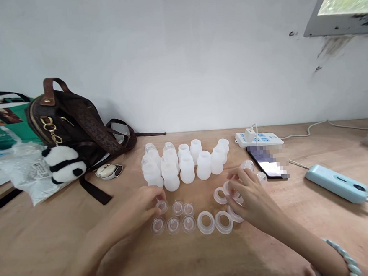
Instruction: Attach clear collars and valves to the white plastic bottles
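White bottles [187, 169] stand toward the back edge of the counter [192, 263], beyond clear discs [173, 225] and rings [206, 230]. The left hand [149, 199] pinches one disc [162, 205] between its fingers, the right hand [246, 190] one ring [227, 188].

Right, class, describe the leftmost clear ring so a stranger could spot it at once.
On the wooden table, find the white bottles, then the row of clear parts nearest the viewer. The leftmost clear ring sits there, between a clear disc and another ring. Unlike the disc, it has a wide open hole; unlike the other ring, it borders a disc.
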The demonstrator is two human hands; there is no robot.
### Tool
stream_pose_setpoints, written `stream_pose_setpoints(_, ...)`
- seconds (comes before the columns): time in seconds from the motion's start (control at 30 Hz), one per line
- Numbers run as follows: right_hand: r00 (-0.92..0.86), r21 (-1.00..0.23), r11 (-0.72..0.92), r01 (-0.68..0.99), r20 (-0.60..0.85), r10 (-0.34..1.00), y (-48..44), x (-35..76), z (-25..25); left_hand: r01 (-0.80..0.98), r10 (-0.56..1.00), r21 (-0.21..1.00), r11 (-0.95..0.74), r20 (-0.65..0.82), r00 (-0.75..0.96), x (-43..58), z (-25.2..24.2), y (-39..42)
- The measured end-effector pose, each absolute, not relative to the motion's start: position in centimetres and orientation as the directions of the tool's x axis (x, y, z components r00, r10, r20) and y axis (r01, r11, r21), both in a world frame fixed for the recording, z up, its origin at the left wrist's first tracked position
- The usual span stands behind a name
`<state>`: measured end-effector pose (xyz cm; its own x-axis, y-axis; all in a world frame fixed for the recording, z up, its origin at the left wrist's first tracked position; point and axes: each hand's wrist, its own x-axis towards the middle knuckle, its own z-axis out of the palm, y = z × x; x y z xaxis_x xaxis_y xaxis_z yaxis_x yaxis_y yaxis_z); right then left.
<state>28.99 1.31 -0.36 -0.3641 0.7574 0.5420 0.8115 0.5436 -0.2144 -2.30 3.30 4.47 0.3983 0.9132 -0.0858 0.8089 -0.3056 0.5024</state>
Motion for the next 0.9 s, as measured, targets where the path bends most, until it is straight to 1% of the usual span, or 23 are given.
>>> stream_pose_setpoints(0.07, -0.318, -0.327, 0.574, 0.751, 0.584, 0.747, 1.1, 28.9, 0.2, 0.773, 0.933, 0.580, -0.256, -0.062, 0.355, -2.0, 5.8, 2.7)
stream_pose_setpoints(0.1, -0.304, -0.366, 0.594, 0.717, 0.603, 0.738, 1.0, 28.9, 0.4, 0.731, 0.937, 0.641, -0.235, -0.052, 0.347, -1.6, 6.4, 2.4)
stream_pose_setpoints(0.2, -0.285, -0.429, 0.680, 0.594, 0.678, 0.677, 0.6, 28.7, 0.6, 0.479, 0.918, 0.866, -0.142, -0.066, 0.392, 0.7, 6.8, 1.8)
stream_pose_setpoints(0.23, -0.276, -0.439, 0.711, 0.550, 0.708, 0.650, 0.4, 28.6, 0.6, 0.386, 0.907, 0.917, -0.101, -0.074, 0.414, 1.7, 6.4, 1.7)
stream_pose_setpoints(0.3, -0.250, -0.453, 0.767, 0.454, 0.762, 0.598, 0.0, 28.3, 0.4, 0.247, 0.899, 0.968, -0.046, -0.068, 0.432, 3.6, 5.3, 1.5)
stream_pose_setpoints(0.4, -0.248, -0.458, 0.828, 0.324, 0.803, 0.541, -0.6, 27.8, 0.1, 0.149, 0.916, 0.989, -0.016, -0.045, 0.398, 6.0, 3.5, 1.2)
stream_pose_setpoints(0.47, -0.287, -0.427, 0.858, 0.286, 0.816, 0.502, -0.9, 27.4, -0.1, 0.116, 0.928, 0.993, -0.006, -0.038, 0.372, 6.9, 2.7, 0.9)
stream_pose_setpoints(0.57, -0.344, -0.387, 0.873, 0.296, 0.810, 0.475, -1.0, 27.0, -0.3, 0.058, 0.924, 0.998, 0.005, -0.026, 0.382, 7.6, 2.2, 0.5)
stream_pose_setpoints(0.8, -0.360, -0.430, 0.819, 0.380, 0.746, 0.560, -0.4, 26.7, -0.9, -0.057, 0.881, 0.998, 0.024, 0.005, 0.472, 7.7, 1.9, 0.0)
stream_pose_setpoints(0.9, -0.377, -0.445, 0.808, 0.385, 0.723, 0.578, -0.3, 26.8, -1.0, -0.100, 0.890, 0.995, 0.020, 0.028, 0.455, 7.7, 1.3, 0.0)
